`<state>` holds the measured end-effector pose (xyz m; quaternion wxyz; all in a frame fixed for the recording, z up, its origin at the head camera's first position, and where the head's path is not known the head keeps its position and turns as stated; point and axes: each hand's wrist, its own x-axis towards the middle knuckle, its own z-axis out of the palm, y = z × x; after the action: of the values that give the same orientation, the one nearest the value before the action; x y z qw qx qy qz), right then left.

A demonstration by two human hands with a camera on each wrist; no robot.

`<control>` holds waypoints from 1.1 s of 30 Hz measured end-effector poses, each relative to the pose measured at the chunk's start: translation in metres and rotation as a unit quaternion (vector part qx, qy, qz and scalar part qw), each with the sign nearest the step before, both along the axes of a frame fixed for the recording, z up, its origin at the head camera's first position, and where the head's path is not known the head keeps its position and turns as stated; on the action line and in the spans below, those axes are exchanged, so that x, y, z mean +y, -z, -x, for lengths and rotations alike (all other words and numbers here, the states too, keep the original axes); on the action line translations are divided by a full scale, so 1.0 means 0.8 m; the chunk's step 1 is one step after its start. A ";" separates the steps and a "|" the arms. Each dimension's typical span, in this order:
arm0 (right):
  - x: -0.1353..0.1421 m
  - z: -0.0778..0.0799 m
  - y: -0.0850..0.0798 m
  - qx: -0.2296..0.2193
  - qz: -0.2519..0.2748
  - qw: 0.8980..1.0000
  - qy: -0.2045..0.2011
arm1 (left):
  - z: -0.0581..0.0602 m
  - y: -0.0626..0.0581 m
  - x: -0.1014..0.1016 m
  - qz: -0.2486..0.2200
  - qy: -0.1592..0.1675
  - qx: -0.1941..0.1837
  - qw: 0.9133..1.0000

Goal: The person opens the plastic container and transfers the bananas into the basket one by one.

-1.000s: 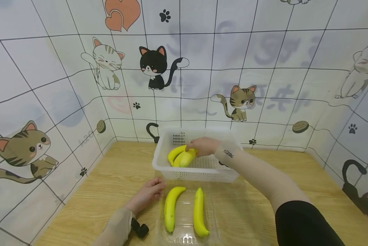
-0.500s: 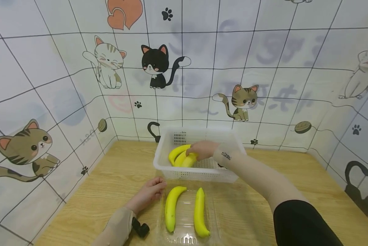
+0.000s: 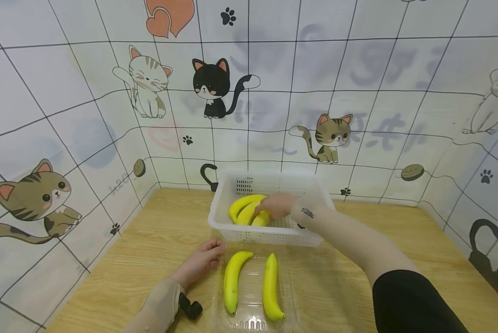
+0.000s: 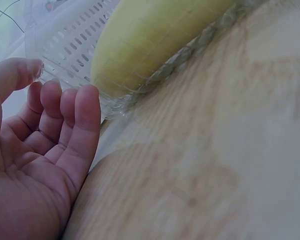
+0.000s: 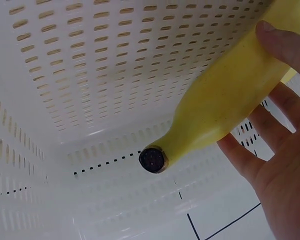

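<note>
My right hand (image 3: 277,205) reaches into a white perforated plastic basket (image 3: 269,235) and grips a yellow banana (image 5: 225,90), thumb on one side and fingers on the other. In the right wrist view its dark-tipped end points down the basket. Other bananas (image 3: 241,206) lie beside it in the basket. My left hand (image 3: 200,261) pinches the near-left rim of a clear plastic container (image 3: 252,291) between thumb and curled fingers. Two bananas lie apart inside that container, a left banana (image 3: 231,284) and a right banana (image 3: 270,289).
The wooden table (image 3: 128,254) carries both containers, the basket behind the clear one. A cat-patterned sheet (image 3: 269,106) hangs behind and at both sides, close to the basket's back. A black camera mount (image 3: 189,307) sits on my left wrist.
My right hand has shifted slightly to the right with its banana, so more of the neighbouring bananas shows. The left hand and the clear container stay in place; the head view moved a little.
</note>
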<state>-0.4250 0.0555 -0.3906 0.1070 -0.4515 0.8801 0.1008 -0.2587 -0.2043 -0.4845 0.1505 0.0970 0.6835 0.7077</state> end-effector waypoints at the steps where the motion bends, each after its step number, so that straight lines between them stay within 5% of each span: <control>1: 0.000 0.000 0.000 -0.001 0.001 1.000 0.000 | 0.000 0.000 0.000 -0.001 0.001 0.001 1.000; 33: -0.006 -0.005 0.002 0.001 0.004 1.000 -0.008 | -0.005 -0.007 0.001 0.002 0.005 -0.003 1.000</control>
<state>-0.4209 0.0508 -0.3924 0.1034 -0.4591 0.8767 0.0991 -0.2550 -0.2038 -0.4786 0.1569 0.0979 0.6840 0.7057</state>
